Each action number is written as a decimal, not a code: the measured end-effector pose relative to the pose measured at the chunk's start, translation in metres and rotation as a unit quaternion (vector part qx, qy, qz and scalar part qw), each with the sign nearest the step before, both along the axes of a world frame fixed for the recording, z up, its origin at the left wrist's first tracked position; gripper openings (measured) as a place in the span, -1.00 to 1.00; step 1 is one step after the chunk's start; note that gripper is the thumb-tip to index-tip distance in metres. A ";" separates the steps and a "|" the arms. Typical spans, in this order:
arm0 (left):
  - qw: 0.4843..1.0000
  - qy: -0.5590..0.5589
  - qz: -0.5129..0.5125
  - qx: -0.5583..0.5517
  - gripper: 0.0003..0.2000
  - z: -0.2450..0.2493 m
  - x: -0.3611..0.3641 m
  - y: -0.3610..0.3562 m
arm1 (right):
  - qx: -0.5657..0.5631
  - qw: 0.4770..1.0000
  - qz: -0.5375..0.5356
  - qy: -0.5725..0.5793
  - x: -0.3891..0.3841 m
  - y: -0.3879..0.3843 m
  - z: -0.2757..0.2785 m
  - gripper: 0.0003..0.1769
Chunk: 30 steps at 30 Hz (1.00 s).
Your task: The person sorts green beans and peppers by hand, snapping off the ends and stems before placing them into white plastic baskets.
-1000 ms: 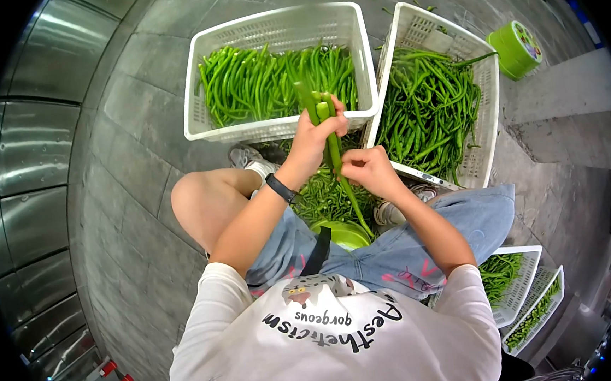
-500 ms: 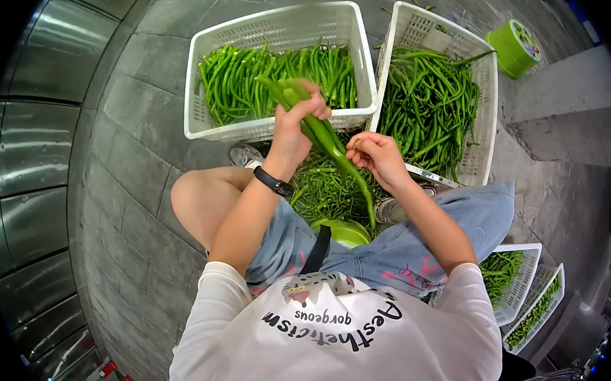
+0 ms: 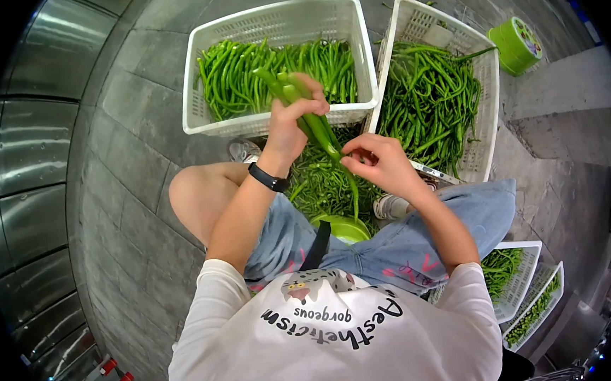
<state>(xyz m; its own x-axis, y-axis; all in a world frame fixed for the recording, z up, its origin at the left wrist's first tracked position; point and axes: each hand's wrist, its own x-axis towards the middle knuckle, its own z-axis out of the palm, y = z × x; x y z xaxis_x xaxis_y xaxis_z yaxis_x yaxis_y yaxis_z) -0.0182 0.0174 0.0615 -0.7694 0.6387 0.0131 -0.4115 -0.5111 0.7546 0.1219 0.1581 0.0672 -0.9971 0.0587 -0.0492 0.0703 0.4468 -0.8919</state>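
Note:
A few long green chili peppers (image 3: 320,131) are gripped in my left hand (image 3: 292,120), their thick ends pointing up past my fingers and a thin tip hanging down. My right hand (image 3: 383,162) has its thumb and forefinger pinched against the side of the lower part of the bunch; whatever small bit lies between the fingertips is hidden. Beyond my left hand stands a white crate (image 3: 281,125) with long green peppers (image 3: 234,79) lined up in it. To the right, a second white crate (image 3: 490,117) holds a tangled heap of green peppers (image 3: 430,104).
A pile of thin green pieces (image 3: 319,186) covers the floor between my feet, near a bright green seat (image 3: 347,228). A green round stool (image 3: 515,46) stands at the far right. Two white baskets (image 3: 535,284) with greens sit by my right hip. Metal panels (image 3: 26,146) line the left.
My right hand has moved slightly left and closed in on the peppers, its fingertips now against them. The hanging tip has swung left. My left hand keeps its hold.

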 end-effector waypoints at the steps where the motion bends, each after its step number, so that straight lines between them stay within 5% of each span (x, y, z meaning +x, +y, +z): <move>1: 1.000 0.012 -0.011 -0.007 -0.81 -0.003 0.002 0.001 | 0.014 1.000 0.001 0.016 0.000 -0.004 -0.003 -0.77; 5: 0.991 0.039 0.050 -0.116 -0.85 -0.003 0.012 0.009 | 0.031 0.999 0.012 0.038 -0.001 -0.003 -0.021 -0.78; 9: 0.988 -0.011 0.031 -0.150 -0.84 -0.010 0.005 0.008 | -0.076 0.996 -0.017 -0.045 -0.005 0.006 -0.028 -0.85; 12: 0.972 -0.139 0.031 -0.187 -0.86 -0.005 0.002 0.008 | 0.054 0.989 -0.090 0.104 -0.007 0.002 -0.033 -0.84; 16: 0.965 -0.217 0.063 -0.133 -0.78 -0.035 -0.004 0.005 | 0.234 0.941 -0.062 0.236 -0.006 0.000 -0.017 -0.84; 18: 0.957 -0.241 0.099 -0.125 -0.77 -0.041 -0.007 0.004 | 0.175 0.959 -0.047 0.218 0.001 -0.013 -0.012 -0.87; 25: 0.951 -0.237 0.166 -0.108 -0.81 -0.046 -0.002 0.006 | 0.321 0.920 -0.029 0.223 -0.002 -0.031 -0.041 -0.75; 30: 0.948 -0.246 0.180 -0.091 -0.75 -0.049 -0.001 0.007 | 0.317 0.911 -0.060 0.257 -0.011 -0.022 -0.052 -0.82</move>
<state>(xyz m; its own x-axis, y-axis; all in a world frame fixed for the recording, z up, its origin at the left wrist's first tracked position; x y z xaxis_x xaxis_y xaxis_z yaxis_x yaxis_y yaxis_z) -0.0189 0.0247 0.0122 -0.8229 0.2900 -0.4886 -0.5593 -0.5650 0.6066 0.1113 0.1360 0.0148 -0.8636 0.0237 0.5037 -0.2006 0.9003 -0.3863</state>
